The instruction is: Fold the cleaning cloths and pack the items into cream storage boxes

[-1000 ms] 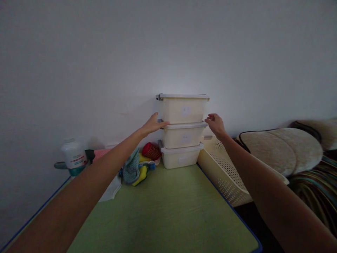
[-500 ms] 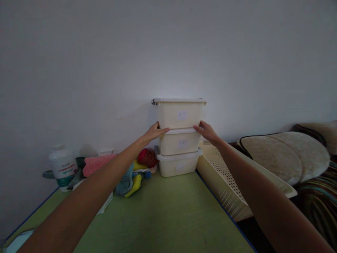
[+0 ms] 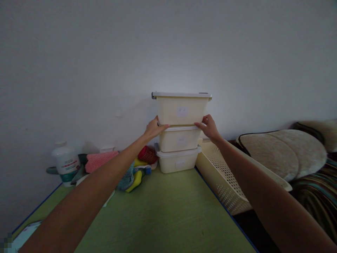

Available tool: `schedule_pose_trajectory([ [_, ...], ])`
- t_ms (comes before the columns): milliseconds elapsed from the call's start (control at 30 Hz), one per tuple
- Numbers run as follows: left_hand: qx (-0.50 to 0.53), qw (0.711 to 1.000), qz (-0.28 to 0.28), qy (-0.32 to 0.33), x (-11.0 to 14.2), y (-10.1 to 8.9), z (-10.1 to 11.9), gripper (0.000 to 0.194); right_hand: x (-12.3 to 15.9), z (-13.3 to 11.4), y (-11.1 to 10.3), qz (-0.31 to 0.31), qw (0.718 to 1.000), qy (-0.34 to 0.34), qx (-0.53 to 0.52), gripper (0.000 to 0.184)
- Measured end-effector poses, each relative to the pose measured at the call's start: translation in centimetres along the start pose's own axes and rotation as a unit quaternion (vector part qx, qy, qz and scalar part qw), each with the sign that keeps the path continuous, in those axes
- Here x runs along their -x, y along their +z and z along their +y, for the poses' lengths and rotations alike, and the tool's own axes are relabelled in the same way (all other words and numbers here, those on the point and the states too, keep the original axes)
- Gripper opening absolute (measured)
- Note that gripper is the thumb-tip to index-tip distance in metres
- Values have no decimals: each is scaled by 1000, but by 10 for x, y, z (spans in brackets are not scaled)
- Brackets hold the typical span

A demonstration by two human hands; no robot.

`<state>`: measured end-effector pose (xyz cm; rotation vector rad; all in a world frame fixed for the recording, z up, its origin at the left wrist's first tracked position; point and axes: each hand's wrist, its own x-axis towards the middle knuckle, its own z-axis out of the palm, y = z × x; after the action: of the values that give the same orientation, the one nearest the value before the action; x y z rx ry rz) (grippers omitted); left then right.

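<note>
Three cream storage boxes with pale lids stand in a stack against the wall. My left hand and my right hand grip the top storage box low at its two sides, my fingers partly hidden behind it. Both thumbs lie along the seam above the lid of the middle storage box. Lowest is the bottom storage box, resting on the green tabletop. Each box carries a small white label on its front.
Left of the stack lie a red perforated basket, a pink cloth, blue and yellow cleaning things and a white bottle. A long cream perforated basket stands beside the table's right edge, near beige cushions.
The top box looks larger and its right side sits further right over the middle box. My right hand has shifted slightly right and up with it. The camera view has moved a little.
</note>
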<state>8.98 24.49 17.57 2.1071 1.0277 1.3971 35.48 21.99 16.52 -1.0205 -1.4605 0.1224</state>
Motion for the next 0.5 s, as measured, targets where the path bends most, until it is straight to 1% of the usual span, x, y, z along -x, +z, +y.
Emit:
schedule_pose_trajectory([
  [133,2,999,26,40,8,-5,10,57,6,-21,-3,17,999,-12,-46,37],
  [233,12,997,44,68,20,-9,16,54,18,-38,-6,13,997,-14,-76,42],
  [367,15,993,62,101,43,-14,18,48,42,-54,-7,14,995,-9,-99,46],
  [500,5,990,88,113,74,-18,15,48,72,-61,-5,27,994,2,-107,50],
])
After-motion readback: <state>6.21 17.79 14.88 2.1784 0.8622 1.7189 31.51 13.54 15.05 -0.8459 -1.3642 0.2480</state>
